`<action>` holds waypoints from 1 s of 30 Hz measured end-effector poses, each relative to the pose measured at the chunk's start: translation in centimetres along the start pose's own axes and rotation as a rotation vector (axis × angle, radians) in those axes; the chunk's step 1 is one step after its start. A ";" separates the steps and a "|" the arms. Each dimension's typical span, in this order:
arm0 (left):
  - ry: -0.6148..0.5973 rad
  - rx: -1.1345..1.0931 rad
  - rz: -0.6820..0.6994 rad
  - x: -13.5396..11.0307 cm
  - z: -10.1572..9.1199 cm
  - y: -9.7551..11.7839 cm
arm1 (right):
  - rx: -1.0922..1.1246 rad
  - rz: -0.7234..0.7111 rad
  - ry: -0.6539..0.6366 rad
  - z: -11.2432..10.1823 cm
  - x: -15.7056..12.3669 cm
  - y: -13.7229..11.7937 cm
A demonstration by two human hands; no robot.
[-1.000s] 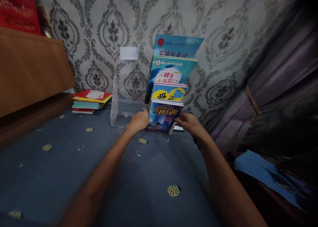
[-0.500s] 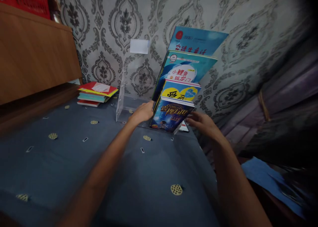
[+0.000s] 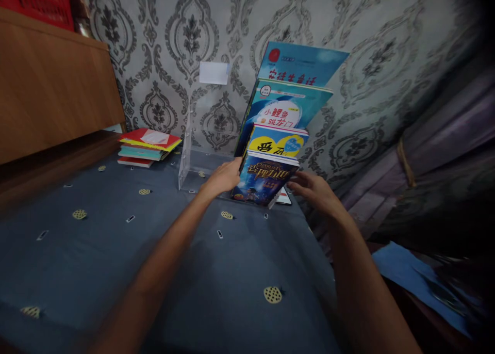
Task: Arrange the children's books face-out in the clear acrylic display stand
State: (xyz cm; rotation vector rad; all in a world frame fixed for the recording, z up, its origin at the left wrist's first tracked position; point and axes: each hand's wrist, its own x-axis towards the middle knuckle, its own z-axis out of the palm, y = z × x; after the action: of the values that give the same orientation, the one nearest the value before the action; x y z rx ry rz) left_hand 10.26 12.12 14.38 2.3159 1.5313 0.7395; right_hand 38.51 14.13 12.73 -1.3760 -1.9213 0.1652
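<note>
Several children's books stand upright in stepped rows on the right side of a clear acrylic stand (image 3: 185, 160). In front is a dark blue book (image 3: 263, 181) with gold lettering. Behind it rise a blue and yellow book (image 3: 276, 141), a teal book (image 3: 297, 103) and a taller blue book (image 3: 305, 65). My left hand (image 3: 223, 177) is closed at the left edge of the front books, its fingertips partly hidden by them. At their right edge, my right hand (image 3: 313, 190) has its fingers apart and slightly bent, the tips at the book's side.
A stack of books (image 3: 145, 150) lies left of the stand, with a red one on top. A white label (image 3: 214, 73) is on the stand's upper back. Behind is patterned wallpaper (image 3: 193, 29). A wooden cabinet (image 3: 58, 85) is at left, a purple curtain (image 3: 425, 132) at right.
The whole view has shifted slightly, so everything sits a little further left. Both hands keep their places at the sides of the books.
</note>
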 end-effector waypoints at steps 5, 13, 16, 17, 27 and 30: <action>0.091 -0.015 -0.076 0.0 -0.7 -0.3 | -0.040 0.111 0.173 -1.1 0.0 -1.1; 0.516 -0.546 -0.069 0.3 -3.6 -1.8 | 0.075 -0.135 0.393 -1.5 -2.4 -8.9; 0.696 -0.725 -0.011 0.0 -4.8 -2.1 | 0.085 -0.283 0.208 1.1 -3.9 -11.9; 0.747 -0.773 0.004 -0.1 -5.2 -2.2 | 0.085 -0.327 0.110 2.3 -4.5 -12.6; 1.101 -1.178 0.078 -2.7 -10.0 -2.3 | -0.193 -0.565 -0.581 12.2 -9.9 -14.8; 1.160 -1.255 0.062 -3.2 -11.1 -3.2 | -0.218 -0.523 -0.642 13.2 -10.5 -14.4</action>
State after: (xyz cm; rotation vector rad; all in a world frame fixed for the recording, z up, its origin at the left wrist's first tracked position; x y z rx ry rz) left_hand 0.74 9.90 21.27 0.9080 0.6848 2.3723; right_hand 20.61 3.29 5.43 -0.9605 -2.8431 0.1547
